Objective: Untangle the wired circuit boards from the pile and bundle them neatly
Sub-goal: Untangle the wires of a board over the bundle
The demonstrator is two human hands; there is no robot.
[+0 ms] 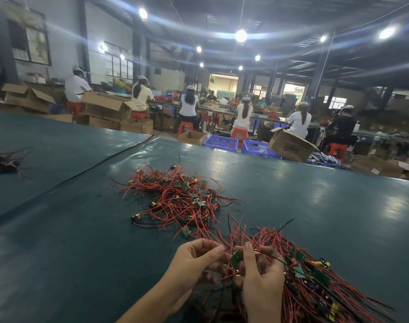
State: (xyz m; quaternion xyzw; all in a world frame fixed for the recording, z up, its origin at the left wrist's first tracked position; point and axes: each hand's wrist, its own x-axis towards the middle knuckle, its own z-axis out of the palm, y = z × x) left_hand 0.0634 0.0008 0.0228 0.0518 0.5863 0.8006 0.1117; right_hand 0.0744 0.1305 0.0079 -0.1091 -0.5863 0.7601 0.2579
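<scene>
One view only: head-worn wide-angle. It sits over the near edge of the dark teal sheet-covered table, facing forward and tilted down along it. Left hand and right hand are very close, bottom of frame; the pile of red-wired green circuit boards is mid-distance. Table's far edge crosses mid-frame, hall and round ceiling lamps above. Straight lines bow toward the corners.
</scene>
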